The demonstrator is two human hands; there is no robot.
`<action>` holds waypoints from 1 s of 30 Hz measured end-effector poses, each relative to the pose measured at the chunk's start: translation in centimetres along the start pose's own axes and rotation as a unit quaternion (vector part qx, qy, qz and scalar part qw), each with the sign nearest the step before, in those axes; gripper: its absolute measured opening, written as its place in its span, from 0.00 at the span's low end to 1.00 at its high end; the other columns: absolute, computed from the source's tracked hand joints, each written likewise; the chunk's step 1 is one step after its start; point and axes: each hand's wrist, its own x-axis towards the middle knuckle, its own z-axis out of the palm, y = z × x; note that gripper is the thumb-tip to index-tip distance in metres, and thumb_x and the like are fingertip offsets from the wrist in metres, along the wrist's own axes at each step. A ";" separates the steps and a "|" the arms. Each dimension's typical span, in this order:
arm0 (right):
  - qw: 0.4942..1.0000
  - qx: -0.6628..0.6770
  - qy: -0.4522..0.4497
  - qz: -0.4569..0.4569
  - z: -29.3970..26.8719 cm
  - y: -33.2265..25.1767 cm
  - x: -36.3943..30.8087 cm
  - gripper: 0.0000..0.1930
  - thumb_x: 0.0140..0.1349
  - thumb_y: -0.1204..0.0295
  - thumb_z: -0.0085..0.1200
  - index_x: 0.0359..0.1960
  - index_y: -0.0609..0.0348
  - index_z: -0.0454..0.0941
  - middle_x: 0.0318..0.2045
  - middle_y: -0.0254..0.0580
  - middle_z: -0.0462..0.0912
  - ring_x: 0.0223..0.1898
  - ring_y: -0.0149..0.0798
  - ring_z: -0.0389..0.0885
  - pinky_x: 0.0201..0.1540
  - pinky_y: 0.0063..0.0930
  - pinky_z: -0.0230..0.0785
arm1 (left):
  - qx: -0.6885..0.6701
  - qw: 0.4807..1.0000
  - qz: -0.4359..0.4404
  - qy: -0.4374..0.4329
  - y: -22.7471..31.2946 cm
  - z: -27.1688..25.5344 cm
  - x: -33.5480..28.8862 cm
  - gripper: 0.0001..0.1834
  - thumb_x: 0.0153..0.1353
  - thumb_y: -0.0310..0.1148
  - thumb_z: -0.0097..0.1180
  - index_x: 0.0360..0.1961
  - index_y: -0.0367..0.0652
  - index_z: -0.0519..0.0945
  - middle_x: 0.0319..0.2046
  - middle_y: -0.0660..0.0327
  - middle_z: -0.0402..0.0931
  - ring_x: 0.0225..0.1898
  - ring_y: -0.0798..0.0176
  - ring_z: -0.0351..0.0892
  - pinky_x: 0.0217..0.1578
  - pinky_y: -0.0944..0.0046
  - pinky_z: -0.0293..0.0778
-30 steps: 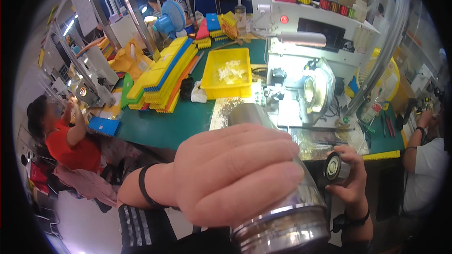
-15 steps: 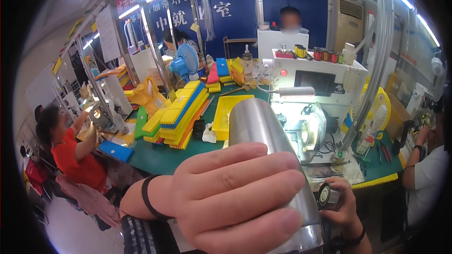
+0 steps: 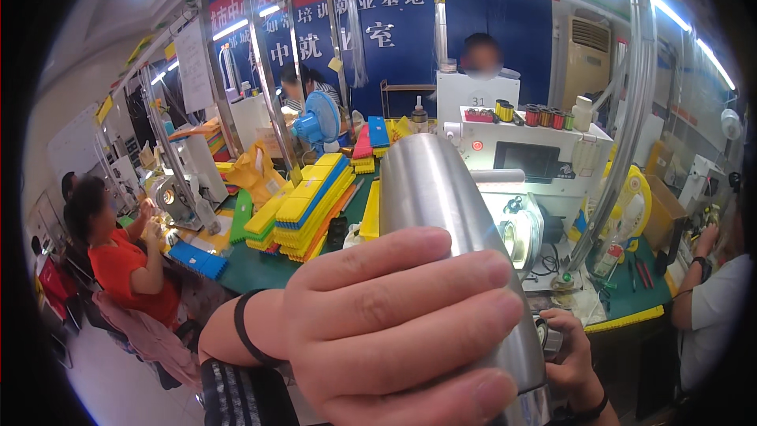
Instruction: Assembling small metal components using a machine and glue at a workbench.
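- Since the earlier frame the view has tipped upward; the brushed-steel, tapered cylindrical bottle (image 3: 430,181) reaches higher in the picture, and its side now partly hides the small round silver-and-black cap (image 3: 552,341).
- The largest thing on the green bench top (image 3: 260,264) is the white box-shaped machine with a dark screen (image 3: 544,133), right of centre; the stack of yellow, blue and orange ridged trays (image 3: 315,205) lies left of centre.
- The bottle slants from the centre to the lower right of the frame, close to the camera, covering most of the yellow plastic bin (image 3: 369,225).
- The person's left hand (image 3: 402,323), at lower centre, is wrapped over the bottle's body; its thumb is out of sight.
- The right hand (image 3: 572,351), at lower right, grips the cap by its side, apart from the left. Whether cap and bottle touch cannot be told.
- The step in hand seems to be positioning the bottle while the cap is held aside.
- The next move probably calls for a firm hold on the smooth steel and, if the two are to meet, careful alignment.
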 end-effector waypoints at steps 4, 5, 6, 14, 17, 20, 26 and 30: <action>1.000 -0.026 -0.007 -0.013 -0.1 0.0 0.3 0.38 0.41 0.80 0.74 0.57 0.60 0.68 0.60 0.52 0.68 0.62 0.43 0.68 0.65 0.35 0.59 | -0.013 1.000 0.014 0.000 -0.5 0.5 -0.1 0.20 0.67 0.41 0.59 0.56 0.55 0.69 0.49 0.55 0.79 0.49 0.47 0.85 0.55 0.45 0.78; 0.999 -0.032 -0.009 -0.016 -0.1 -0.1 0.3 0.38 0.41 0.80 0.74 0.57 0.60 0.68 0.60 0.52 0.68 0.62 0.43 0.68 0.65 0.35 0.60 | -0.015 1.000 0.013 -0.001 -0.5 0.4 -0.1 0.20 0.67 0.41 0.59 0.56 0.55 0.69 0.49 0.55 0.79 0.49 0.47 0.85 0.55 0.45 0.78; 0.999 -0.037 -0.011 -0.020 -0.1 -0.1 0.3 0.38 0.40 0.80 0.74 0.57 0.60 0.68 0.60 0.52 0.68 0.62 0.43 0.68 0.65 0.35 0.60 | -0.019 1.000 0.001 -0.023 -0.4 0.3 0.0 0.20 0.66 0.40 0.60 0.56 0.54 0.68 0.49 0.54 0.79 0.49 0.47 0.85 0.55 0.45 0.77; 1.000 -0.005 -0.004 -0.006 -0.3 0.3 -0.1 0.38 0.40 0.80 0.73 0.56 0.60 0.68 0.60 0.54 0.68 0.61 0.44 0.69 0.64 0.36 0.61 | -0.089 0.993 0.005 -0.081 -2.1 1.7 -1.1 0.24 0.62 0.37 0.65 0.54 0.45 0.68 0.49 0.45 0.79 0.46 0.43 0.86 0.49 0.45 0.82; 1.000 -0.022 -0.005 -0.010 -0.3 -0.1 0.3 0.37 0.41 0.80 0.73 0.56 0.60 0.68 0.60 0.55 0.68 0.62 0.45 0.69 0.64 0.37 0.61 | -0.138 0.989 0.030 0.054 -3.3 4.4 -2.5 0.15 0.57 0.28 0.64 0.44 0.32 0.81 0.38 0.45 0.83 0.36 0.49 0.87 0.37 0.58 0.84; 0.999 -0.051 -0.006 -0.009 -0.6 -0.7 0.2 0.36 0.42 0.78 0.74 0.56 0.60 0.69 0.60 0.56 0.68 0.61 0.48 0.72 0.64 0.39 0.63 | -0.199 0.980 -0.012 -0.005 -3.8 5.3 -4.2 0.18 0.56 0.29 0.65 0.46 0.30 0.80 0.38 0.45 0.83 0.34 0.49 0.86 0.35 0.57 0.84; 0.982 -0.122 -0.060 -0.131 -0.3 -6.1 2.6 0.38 0.44 0.74 0.77 0.57 0.57 0.69 0.59 0.59 0.70 0.57 0.54 0.78 0.59 0.45 0.72 | -0.298 0.933 -0.153 -0.134 -2.9 7.2 -8.7 0.30 0.53 0.35 0.72 0.54 0.34 0.74 0.48 0.42 0.81 0.46 0.43 0.85 0.46 0.55 0.83; 0.966 -0.153 -0.147 -0.146 0.6 -8.7 5.4 0.40 0.42 0.70 0.79 0.58 0.57 0.70 0.53 0.57 0.76 0.54 0.54 0.80 0.54 0.41 0.76 | -0.319 0.895 -0.200 -0.241 -2.0 9.4 -12.0 0.46 0.40 0.47 0.78 0.59 0.39 0.71 0.46 0.50 0.80 0.43 0.46 0.84 0.41 0.55 0.81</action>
